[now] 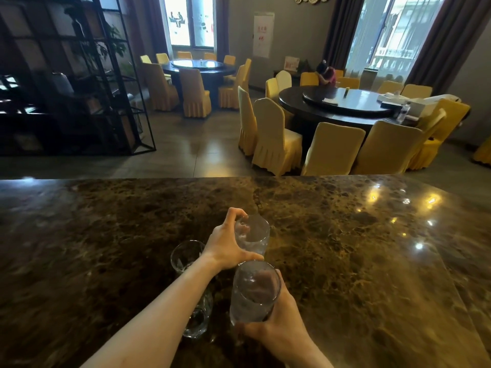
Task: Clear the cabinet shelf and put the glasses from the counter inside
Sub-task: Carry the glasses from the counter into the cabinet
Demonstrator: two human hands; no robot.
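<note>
**Marble counter, both hands on glasses**

Brown marble counter [345,248], polished, lamp glare on its right side. Left hand [225,248] reaches forward, thumb and fingers curled around the far glass [253,235] near its rim — whether that glass is lifted or resting on the stone I cannot tell. Right hand [276,322] is wrapped around the near glass [253,293] at its lower half, held tilted, clear of the counter. Two more glasses stand on the marble: one [186,256] just left of the left wrist, another [198,317] partly hidden under the left forearm. Beyond the counter — round dark tables [345,102] ringed with yellow-covered chairs [273,136]; black open shelving [79,75] at far left.
</note>
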